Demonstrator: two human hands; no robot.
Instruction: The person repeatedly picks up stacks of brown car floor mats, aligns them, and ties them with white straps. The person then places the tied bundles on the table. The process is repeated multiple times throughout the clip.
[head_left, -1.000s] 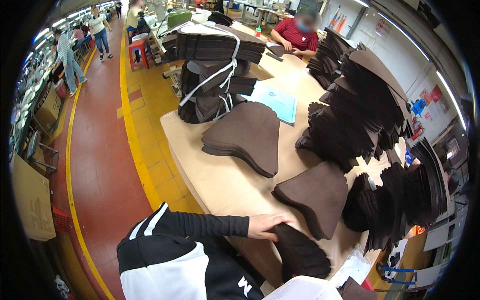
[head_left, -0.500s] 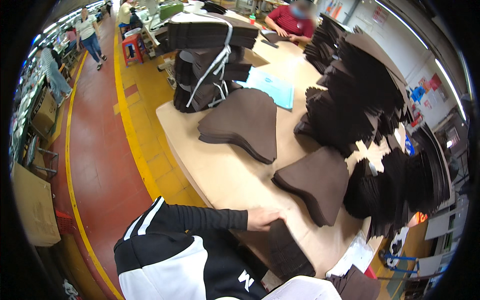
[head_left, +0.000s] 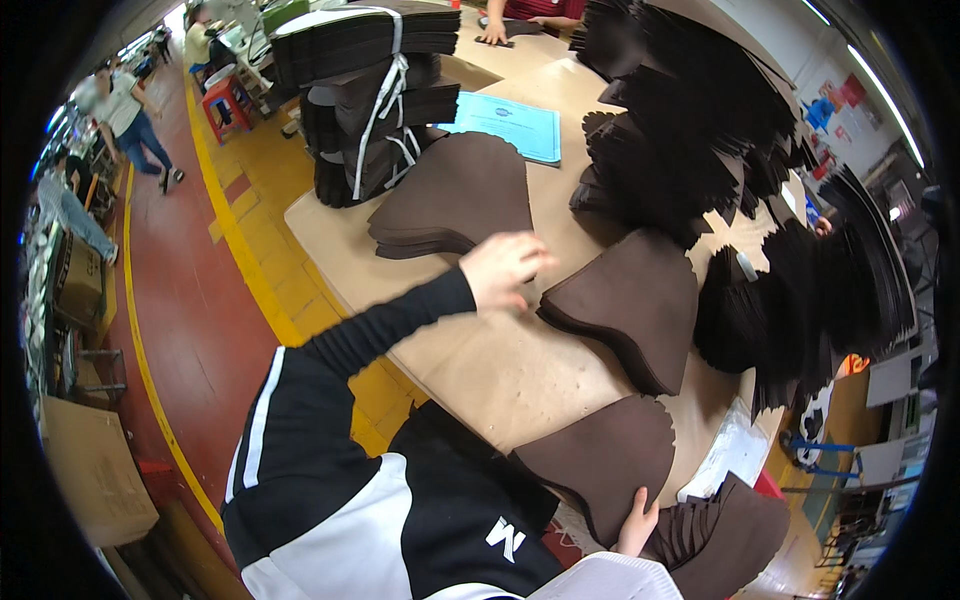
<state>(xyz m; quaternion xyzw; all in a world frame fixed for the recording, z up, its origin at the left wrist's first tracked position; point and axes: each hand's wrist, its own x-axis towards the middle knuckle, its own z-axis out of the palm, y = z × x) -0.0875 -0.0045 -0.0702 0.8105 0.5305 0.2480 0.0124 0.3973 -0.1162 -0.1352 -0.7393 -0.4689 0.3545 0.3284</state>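
Observation:
My left hand (head_left: pixel 505 272) hovers over the table between two stacks of dark brown cut panels, its fingers apart and slightly smeared by motion. It appears to hold nothing. The far stack (head_left: pixel 460 190) lies just beyond it, and the middle stack (head_left: pixel 630 300) is to its right. At the table's near edge a dark brown panel (head_left: pixel 605 450) with a scalloped right rim lies flat. My right hand (head_left: pixel 637 522) grips the lower edge of this panel, thumb on top; its other fingers are hidden. Fanned brown pieces (head_left: pixel 725 540) lie beside that hand.
A tall bundle tied with white strips (head_left: pixel 365 100) stands at the back left, near a light blue sheet (head_left: pixel 510 127). High piles of brown pieces (head_left: pixel 690 120) fill the right side. Across the table a co-worker's hand (head_left: pixel 493 32) rests. People walk along the red aisle (head_left: pixel 200 290).
My left hand has left the dark pieces at the near edge and moved away from me, toward the stacks. A panel now lies flat there, with my right hand in view on it.

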